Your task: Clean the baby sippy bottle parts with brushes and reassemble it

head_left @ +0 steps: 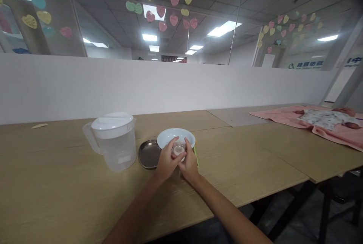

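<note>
Both my hands are closed around a small baby bottle (179, 152) with a clear dome top and a white collar, just in front of a white bowl (170, 134). My left hand (166, 160) grips its left side, and my right hand (189, 162) its right side. My fingers hide most of the bottle's body. To the left of my left hand lies a dark metal tray (148, 154). Something green (196, 157) shows partly behind my right hand; its kind is hidden.
A lidded, translucent plastic pitcher (119, 147) stands on the wooden table (241, 160) to the left. At the far right a baby doll (323, 118) lies on a pink towel (286, 113). A low white partition (170, 89) with glass above runs behind the table. A dark stool (343, 189) is below right.
</note>
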`<action>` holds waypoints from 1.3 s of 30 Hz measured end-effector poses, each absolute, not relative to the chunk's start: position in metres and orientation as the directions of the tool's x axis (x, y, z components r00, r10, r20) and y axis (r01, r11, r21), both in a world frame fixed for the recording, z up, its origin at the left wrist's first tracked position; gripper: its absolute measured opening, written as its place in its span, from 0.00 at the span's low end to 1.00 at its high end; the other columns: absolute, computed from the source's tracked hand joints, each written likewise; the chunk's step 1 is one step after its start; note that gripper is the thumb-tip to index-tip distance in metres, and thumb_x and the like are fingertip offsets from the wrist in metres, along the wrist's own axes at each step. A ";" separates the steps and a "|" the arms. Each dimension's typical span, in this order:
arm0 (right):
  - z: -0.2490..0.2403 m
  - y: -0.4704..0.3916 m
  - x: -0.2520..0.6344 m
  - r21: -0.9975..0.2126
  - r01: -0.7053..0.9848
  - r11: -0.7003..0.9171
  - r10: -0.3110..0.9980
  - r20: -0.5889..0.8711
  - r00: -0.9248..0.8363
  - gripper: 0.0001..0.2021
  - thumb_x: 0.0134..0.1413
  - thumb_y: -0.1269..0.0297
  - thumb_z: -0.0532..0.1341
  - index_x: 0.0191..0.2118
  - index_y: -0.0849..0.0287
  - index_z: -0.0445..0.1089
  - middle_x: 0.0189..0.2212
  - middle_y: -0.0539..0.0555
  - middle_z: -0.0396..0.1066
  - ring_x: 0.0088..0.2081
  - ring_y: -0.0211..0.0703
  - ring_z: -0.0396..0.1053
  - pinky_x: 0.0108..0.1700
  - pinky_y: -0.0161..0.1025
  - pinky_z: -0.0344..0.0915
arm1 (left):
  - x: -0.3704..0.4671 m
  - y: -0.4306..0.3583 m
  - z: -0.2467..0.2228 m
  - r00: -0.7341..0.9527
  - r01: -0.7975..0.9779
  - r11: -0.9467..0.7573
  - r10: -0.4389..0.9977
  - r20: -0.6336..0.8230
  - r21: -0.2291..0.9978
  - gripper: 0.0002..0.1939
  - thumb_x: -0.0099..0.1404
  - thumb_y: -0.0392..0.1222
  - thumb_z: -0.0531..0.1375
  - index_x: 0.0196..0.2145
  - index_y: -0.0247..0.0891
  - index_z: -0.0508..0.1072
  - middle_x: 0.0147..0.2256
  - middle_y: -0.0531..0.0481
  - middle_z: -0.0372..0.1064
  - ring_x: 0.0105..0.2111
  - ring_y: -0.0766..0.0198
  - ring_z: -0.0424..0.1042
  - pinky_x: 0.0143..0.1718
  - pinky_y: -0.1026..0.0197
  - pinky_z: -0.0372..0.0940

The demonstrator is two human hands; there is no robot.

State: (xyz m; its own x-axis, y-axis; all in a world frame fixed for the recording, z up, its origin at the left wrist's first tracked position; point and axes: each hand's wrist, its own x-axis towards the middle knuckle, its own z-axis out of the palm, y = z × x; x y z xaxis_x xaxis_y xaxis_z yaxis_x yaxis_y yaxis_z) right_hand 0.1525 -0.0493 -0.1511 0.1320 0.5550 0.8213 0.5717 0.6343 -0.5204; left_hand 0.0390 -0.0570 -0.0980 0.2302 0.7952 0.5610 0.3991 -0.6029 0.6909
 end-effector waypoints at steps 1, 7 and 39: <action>-0.151 -0.050 0.153 -0.508 0.573 0.643 0.546 0.829 0.123 0.36 0.51 0.55 0.60 0.62 0.61 0.47 0.54 0.64 0.63 0.53 0.53 0.64 0.51 0.49 0.64 | 0.040 -0.058 -0.100 0.209 0.371 -0.591 0.805 0.556 0.716 0.28 0.59 0.45 0.59 0.56 0.40 0.60 0.50 0.45 0.67 0.44 0.58 0.69 0.48 0.57 0.62; -0.146 -0.055 0.153 -0.487 0.571 0.661 0.520 0.846 0.118 0.27 0.53 0.56 0.59 0.58 0.59 0.56 0.47 0.61 0.68 0.47 0.49 0.68 0.46 0.46 0.67 | 0.044 -0.062 -0.106 0.170 0.262 -0.548 0.836 0.521 0.794 0.27 0.58 0.42 0.59 0.55 0.39 0.62 0.48 0.46 0.69 0.44 0.58 0.69 0.47 0.58 0.63; -0.141 -0.054 0.163 -0.641 0.400 0.655 0.644 0.750 0.149 0.22 0.56 0.55 0.54 0.55 0.58 0.58 0.43 0.56 0.69 0.42 0.43 0.68 0.44 0.41 0.67 | 0.018 -0.062 -0.139 0.370 0.468 -0.651 0.758 0.536 0.598 0.37 0.57 0.50 0.61 0.61 0.39 0.54 0.54 0.41 0.63 0.53 0.52 0.63 0.54 0.50 0.58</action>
